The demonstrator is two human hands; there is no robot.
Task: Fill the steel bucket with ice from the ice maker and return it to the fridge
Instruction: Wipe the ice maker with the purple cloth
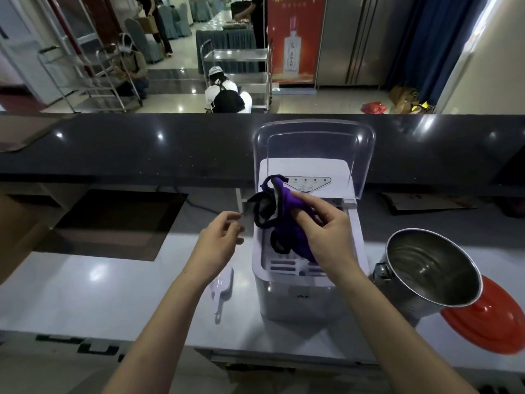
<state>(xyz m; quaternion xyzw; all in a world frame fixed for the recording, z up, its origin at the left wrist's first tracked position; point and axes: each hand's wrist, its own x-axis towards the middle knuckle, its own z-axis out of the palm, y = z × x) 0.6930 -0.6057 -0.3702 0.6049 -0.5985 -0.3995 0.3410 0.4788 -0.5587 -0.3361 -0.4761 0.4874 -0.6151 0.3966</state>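
A white ice maker (295, 297) stands on the pale counter with its clear lid (314, 146) raised. Over its open top my right hand (326, 234) grips a purple and black glove (279, 211). My left hand (218, 243) hovers just left of the machine with loosely curled fingers, holding nothing that I can make out. The steel bucket (429, 268) stands empty to the right of the ice maker, tilted toward me. A white plastic ice scoop (223, 291) lies on the counter left of the machine. No ice shows in the basket slots.
An orange-red lid (494, 319) lies under the bucket's right side. A dark raised bar ledge (142, 149) runs behind the counter. A dark rectangular recess (119, 223) is at the left. People and steel carts (238, 69) are in the room beyond.
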